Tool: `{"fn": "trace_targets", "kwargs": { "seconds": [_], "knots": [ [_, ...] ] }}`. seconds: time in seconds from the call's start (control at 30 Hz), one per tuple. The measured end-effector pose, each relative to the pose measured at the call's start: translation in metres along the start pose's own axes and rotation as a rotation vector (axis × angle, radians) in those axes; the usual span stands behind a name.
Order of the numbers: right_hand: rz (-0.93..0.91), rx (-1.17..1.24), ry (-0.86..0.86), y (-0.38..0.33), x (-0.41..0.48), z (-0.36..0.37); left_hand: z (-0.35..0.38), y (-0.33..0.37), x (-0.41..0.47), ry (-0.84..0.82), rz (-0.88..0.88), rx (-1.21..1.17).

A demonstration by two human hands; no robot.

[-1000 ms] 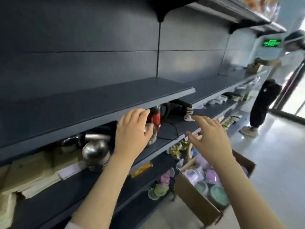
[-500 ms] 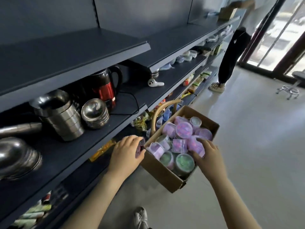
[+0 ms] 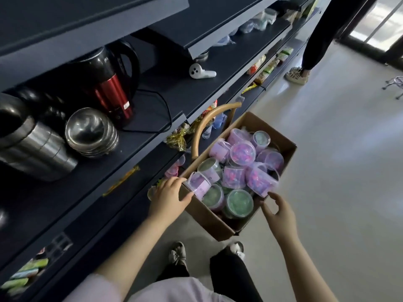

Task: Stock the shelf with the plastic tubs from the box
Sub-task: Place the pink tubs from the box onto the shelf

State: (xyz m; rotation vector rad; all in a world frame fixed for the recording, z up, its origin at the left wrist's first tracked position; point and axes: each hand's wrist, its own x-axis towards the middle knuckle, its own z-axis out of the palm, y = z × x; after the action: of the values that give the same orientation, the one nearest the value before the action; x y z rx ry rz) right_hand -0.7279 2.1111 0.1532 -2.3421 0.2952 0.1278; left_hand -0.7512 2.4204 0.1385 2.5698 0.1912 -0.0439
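Observation:
A cardboard box (image 3: 214, 227) stands on the floor by the dark shelving, full of several clear plastic tubs with purple or green contents. My left hand (image 3: 169, 199) grips the box's near left corner, its thumb next to a purple tub (image 3: 199, 184). My right hand (image 3: 279, 212) hovers at the box's near right edge with fingers curled and apart, its fingertips just below another purple tub (image 3: 260, 182), holding nothing. A green tub (image 3: 239, 202) lies between the two hands. The bare upper shelf (image 3: 87, 29) runs across the top left.
The middle shelf holds a red and black kettle (image 3: 111, 83), steel bowls (image 3: 91, 131), steel pots (image 3: 32, 149) and a white gadget (image 3: 200, 73). A curved wooden handle (image 3: 202, 129) rises behind the box. Another person's leg (image 3: 318, 35) stands at the far right. My feet (image 3: 178, 253) are below the box.
Both hands have dropped from the shelf's front edge down to the box on the floor, and my view has tilted down with them. The right hand has drawn back to the box's near edge.

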Motion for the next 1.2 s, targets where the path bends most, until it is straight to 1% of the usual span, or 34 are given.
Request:
{"fn": "trace_targets", "kwargs": {
  "seconds": [0.07,0.2,0.43,0.57,0.67,0.73,0.8,0.9,1.0,1.1,1.2],
  "knots": [
    [0.026,0.0,-0.009,0.009,0.019,-0.001,0.012,0.0,0.008,-0.024,-0.046,0.005],
    [0.031,-0.034,-0.08,0.029,0.069,-0.002,0.038,0.008,0.033,-0.064,-0.131,0.011],
    [0.004,-0.207,-0.323,0.073,0.165,0.008,0.092,0.019,0.084,-0.113,-0.323,0.018],
    [0.001,-0.31,-0.455,0.099,0.202,0.015,0.122,0.01,0.106,-0.173,-0.484,0.037],
    [-0.014,-0.304,-0.534,0.11,0.215,0.015,0.141,0.004,0.112,-0.229,-0.557,0.07],
    [-0.025,-0.271,-0.557,0.117,0.22,0.012,0.151,0.003,0.113,-0.236,-0.604,0.085],
    [-0.057,-0.258,-0.564,0.121,0.224,0.009,0.161,0.0,0.111,-0.224,-0.615,0.12],
    [-0.105,-0.267,-0.585,0.12,0.226,0.008,0.168,0.001,0.11,-0.256,-0.607,0.186],
    [-0.065,-0.262,-0.62,0.119,0.227,0.007,0.166,0.006,0.115,-0.228,-0.639,0.191],
    [-0.042,-0.244,-0.618,0.117,0.227,0.005,0.158,0.007,0.116,-0.224,-0.604,0.192],
    [0.004,-0.245,-0.594,0.108,0.222,0.002,0.146,0.009,0.118,-0.256,-0.579,0.186]
  ]
}}
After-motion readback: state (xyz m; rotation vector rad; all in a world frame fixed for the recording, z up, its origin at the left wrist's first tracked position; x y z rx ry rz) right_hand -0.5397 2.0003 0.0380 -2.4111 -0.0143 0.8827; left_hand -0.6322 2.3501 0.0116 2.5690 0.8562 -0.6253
